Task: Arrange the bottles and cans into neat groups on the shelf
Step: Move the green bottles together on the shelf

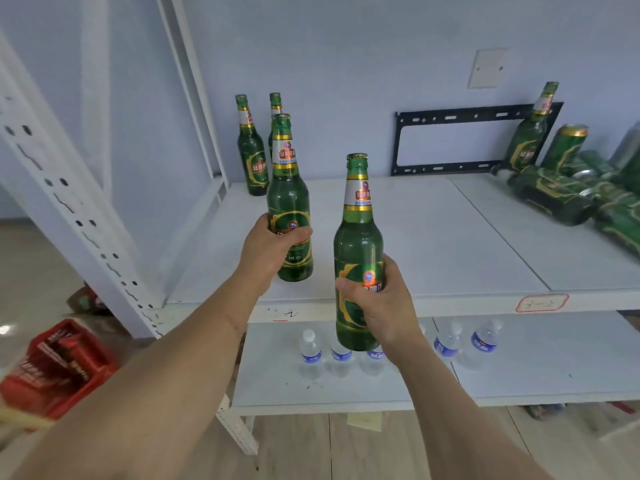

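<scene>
My left hand (273, 245) grips an upright green beer bottle (289, 188) low over the left part of the white shelf (433, 237); whether its base touches the board I cannot tell. My right hand (379, 299) holds a second green beer bottle (358, 237) upright in the air in front of the shelf's front edge. Two more green bottles stand at the back left, one (251, 150) in the open and one (275, 105) partly hidden behind the held bottle. At the far right lies a jumble of green bottles and cans (568, 188), with one bottle (531, 133) leaning on the wall.
A lower shelf (554, 368) carries several clear water bottles (310, 351). The white perforated upright (69, 195) of the rack slants down the left side. A red crate (59, 365) sits on the floor at lower left. A black metal bracket (467, 140) hangs on the wall.
</scene>
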